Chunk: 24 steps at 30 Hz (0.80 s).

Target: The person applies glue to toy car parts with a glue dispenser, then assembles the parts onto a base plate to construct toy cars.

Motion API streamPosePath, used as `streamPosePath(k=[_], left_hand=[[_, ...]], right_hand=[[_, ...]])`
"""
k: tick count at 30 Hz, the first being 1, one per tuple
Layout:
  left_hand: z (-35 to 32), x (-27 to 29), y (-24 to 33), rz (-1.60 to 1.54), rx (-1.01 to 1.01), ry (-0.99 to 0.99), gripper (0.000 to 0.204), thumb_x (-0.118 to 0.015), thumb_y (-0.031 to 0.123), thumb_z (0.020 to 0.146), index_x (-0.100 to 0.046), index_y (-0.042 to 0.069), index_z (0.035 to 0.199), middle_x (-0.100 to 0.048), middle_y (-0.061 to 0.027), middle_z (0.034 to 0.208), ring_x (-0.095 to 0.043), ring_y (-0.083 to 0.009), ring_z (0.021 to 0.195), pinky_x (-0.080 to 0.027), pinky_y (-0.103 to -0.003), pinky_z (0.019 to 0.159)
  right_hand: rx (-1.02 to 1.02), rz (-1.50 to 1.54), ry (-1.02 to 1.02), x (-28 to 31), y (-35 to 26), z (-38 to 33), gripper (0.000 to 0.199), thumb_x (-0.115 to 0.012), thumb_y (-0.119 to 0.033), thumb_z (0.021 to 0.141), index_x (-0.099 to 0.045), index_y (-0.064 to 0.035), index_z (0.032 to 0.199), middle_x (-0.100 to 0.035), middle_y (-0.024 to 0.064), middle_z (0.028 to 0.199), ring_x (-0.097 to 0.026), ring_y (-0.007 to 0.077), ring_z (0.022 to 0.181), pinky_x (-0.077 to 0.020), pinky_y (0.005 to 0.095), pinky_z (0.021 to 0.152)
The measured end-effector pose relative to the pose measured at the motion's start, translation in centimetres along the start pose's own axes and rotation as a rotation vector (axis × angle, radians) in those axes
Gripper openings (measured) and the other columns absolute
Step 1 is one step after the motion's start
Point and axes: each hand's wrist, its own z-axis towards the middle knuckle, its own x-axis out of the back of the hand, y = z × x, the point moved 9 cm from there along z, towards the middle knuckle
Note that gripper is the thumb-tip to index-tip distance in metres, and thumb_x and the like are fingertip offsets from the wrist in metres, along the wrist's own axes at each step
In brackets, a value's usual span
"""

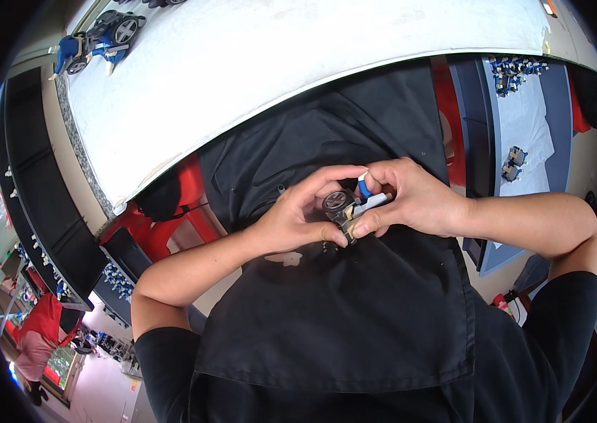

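Both my hands meet over my lap, in front of my black apron point(340, 310). Between them is a small toy car part point(346, 206): a grey piece with a black wheel, a tan bit and a blue piece on top. My left hand point(298, 215) curls around it from the left, thumb below and fingers over the wheel. My right hand point(411, 197) pinches it from the right at the blue and grey end. Much of the part is hidden by my fingers.
A white table point(277, 63) curves across the top, with a finished blue toy car point(97, 39) at its far left. Red stools point(178, 211) stand below it. Another table point(524, 134) at right carries several small blue assemblies. A person in red point(37, 338) is at lower left.
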Motion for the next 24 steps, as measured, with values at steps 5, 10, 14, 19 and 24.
streamPosePath(k=[5,10,14,19,24], left_hand=[[0.1,0.0,-0.3,-0.009,0.019,-0.018,0.076,-0.075,0.005,0.068,-0.033,0.009,0.132,-0.056,-0.0047,0.097,-0.054,-0.0103,0.089,-0.043,-0.027,0.078],[-0.1,0.2,0.3,-0.042,0.060,-0.021,0.076,-0.074,0.006,0.069,-0.032,0.009,0.133,-0.056,-0.0046,0.097,-0.054,-0.0109,0.090,-0.043,-0.028,0.079],[0.9,1.2,1.0,-0.119,0.031,-0.014,0.078,-0.074,0.014,0.070,-0.030,0.008,0.135,-0.054,-0.0055,0.104,-0.052,-0.0137,0.098,-0.041,-0.030,0.085],[1.5,1.5,2.0,-0.142,-0.059,-0.084,0.081,-0.076,0.013,0.067,-0.031,0.005,0.134,-0.053,-0.0070,0.111,-0.050,-0.0155,0.105,-0.038,-0.031,0.090],[1.7,1.5,4.8,0.175,-0.305,-0.068,0.081,-0.076,0.000,0.062,-0.035,0.003,0.132,-0.048,-0.0083,0.122,-0.049,-0.0168,0.109,-0.039,-0.032,0.093]], right_hand=[[0.047,-0.011,0.000,0.2,-0.5,0.1,0.030,-0.076,-0.013,0.067,-0.049,-0.0009,0.073,-0.056,0.0064,0.072,-0.058,0.0112,0.063,-0.0518,0.0241,0.055],[0.018,-0.013,-0.023,-0.1,-0.9,-0.1,0.027,-0.075,-0.008,0.069,-0.050,-0.0022,0.077,-0.054,0.0023,0.073,-0.056,0.0081,0.066,-0.0513,0.0227,0.055],[0.062,0.059,0.013,0.4,-2.0,0.1,0.030,-0.076,-0.009,0.069,-0.048,-0.0038,0.079,-0.053,0.0019,0.075,-0.056,0.0074,0.067,-0.0515,0.0215,0.055],[0.234,0.016,0.059,0.6,-3.3,-0.4,0.033,-0.076,-0.010,0.068,-0.047,-0.0044,0.081,-0.052,0.0013,0.080,-0.055,0.0070,0.070,-0.0490,0.0206,0.059],[0.689,-0.380,0.305,1.5,-7.1,-3.1,0.037,-0.078,-0.016,0.065,-0.045,-0.0026,0.078,-0.047,0.0039,0.072,-0.048,0.0118,0.066,-0.0436,0.0261,0.058]])
